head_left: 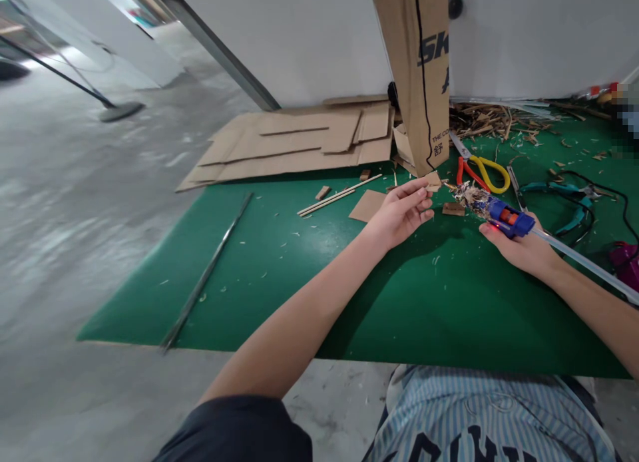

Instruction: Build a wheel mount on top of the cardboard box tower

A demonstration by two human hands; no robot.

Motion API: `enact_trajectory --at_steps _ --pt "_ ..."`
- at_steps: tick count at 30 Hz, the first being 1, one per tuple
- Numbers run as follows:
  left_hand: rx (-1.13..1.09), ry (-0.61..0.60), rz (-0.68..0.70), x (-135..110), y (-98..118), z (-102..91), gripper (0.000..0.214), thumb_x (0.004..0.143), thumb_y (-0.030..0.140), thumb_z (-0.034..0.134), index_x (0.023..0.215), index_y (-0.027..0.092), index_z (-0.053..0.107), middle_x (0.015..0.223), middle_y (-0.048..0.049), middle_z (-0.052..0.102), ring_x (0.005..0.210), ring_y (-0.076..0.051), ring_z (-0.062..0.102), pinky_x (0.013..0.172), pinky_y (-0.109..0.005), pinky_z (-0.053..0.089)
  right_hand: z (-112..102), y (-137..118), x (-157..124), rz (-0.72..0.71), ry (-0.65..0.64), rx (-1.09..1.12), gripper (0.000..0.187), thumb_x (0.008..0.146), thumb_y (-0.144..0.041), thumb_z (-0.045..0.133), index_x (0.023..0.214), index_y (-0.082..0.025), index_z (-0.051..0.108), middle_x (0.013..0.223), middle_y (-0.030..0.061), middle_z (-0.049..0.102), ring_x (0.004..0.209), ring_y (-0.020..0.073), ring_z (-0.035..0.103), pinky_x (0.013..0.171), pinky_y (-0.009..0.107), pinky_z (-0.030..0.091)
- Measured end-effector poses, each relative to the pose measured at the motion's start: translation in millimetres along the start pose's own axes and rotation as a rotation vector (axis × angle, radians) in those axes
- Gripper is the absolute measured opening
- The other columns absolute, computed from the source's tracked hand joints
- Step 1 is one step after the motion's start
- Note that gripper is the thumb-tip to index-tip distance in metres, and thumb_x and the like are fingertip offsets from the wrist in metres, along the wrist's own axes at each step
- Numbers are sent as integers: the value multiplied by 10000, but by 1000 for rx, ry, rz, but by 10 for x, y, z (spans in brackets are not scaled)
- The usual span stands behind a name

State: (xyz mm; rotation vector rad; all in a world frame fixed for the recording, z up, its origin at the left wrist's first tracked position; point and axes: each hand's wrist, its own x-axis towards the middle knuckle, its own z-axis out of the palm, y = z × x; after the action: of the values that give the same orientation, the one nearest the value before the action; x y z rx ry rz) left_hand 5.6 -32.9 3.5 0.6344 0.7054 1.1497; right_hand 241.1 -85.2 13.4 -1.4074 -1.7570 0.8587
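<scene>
A blue hot glue gun (506, 219) trails a clear stick (584, 259); a cardboard scrap (433, 180) is pinched.

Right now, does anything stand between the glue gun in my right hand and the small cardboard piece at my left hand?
Yes: a shiny crumpled clump sits at the front of the glue gun, facing the cardboard piece. Beyond it the gap looks open; a small cardboard block lies below, on the green mat.

Over the green mat (140, 309): 2 hands (399, 212), 1 glue gun (506, 219), 1 cardboard scrap (433, 180). On the mat: 1 scissors (479, 172), 1 pliers (559, 199), 1 metal rod (204, 272), 2 thin sticks (339, 196). At its far edge: 1 cardboard stack (284, 146), 1 upright cardboard piece (417, 69).
</scene>
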Motion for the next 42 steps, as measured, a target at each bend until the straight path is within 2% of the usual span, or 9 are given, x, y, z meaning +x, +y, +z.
enact_trajectory --at_steps 8,14,21,26,42 --pt "-23 -22 3 1 -1 -6 172 803 64 750 966 111 716 762 -10 693 591 -67 622 562 -200 530 24 90 6 -17 49 -20 416 795 -633 658 680 -253 533 578 -10 550 554 178 526 527 313 442" --pt "-23 -17 0 15 -17 -24 150 796 72 763 926 135 725 765 -10 697 594 -71 625 559 -202 524 -17 -24 -1 5 -34 -3 405 790 -626 649 672 -248 559 556 -17 553 518 166 523 511 301 431" --pt "-11 -14 -9 14 -16 -20 169 789 81 778 939 133 720 790 -12 698 598 -71 624 571 -210 525 -26 -34 -4 10 -3 -47 409 784 -622 655 652 -250 549 557 -11 567 541 181 551 505 301 411" --pt "2 -26 -14 9 -14 -14 159 800 87 771 947 129 727 794 -15 704 604 -71 630 574 -210 530 -24 -31 -9 2 -22 -43 411 794 -624 646 645 -257 536 528 -30 530 505 163 509 512 300 417" --pt "25 -34 -15 6 -17 -31 176 792 101 788 957 124 731 738 -4 669 611 -74 624 583 -210 524 -15 12 -4 2 -5 -50 413 794 -631 653 658 -263 527 570 -12 569 562 191 565 526 311 432"
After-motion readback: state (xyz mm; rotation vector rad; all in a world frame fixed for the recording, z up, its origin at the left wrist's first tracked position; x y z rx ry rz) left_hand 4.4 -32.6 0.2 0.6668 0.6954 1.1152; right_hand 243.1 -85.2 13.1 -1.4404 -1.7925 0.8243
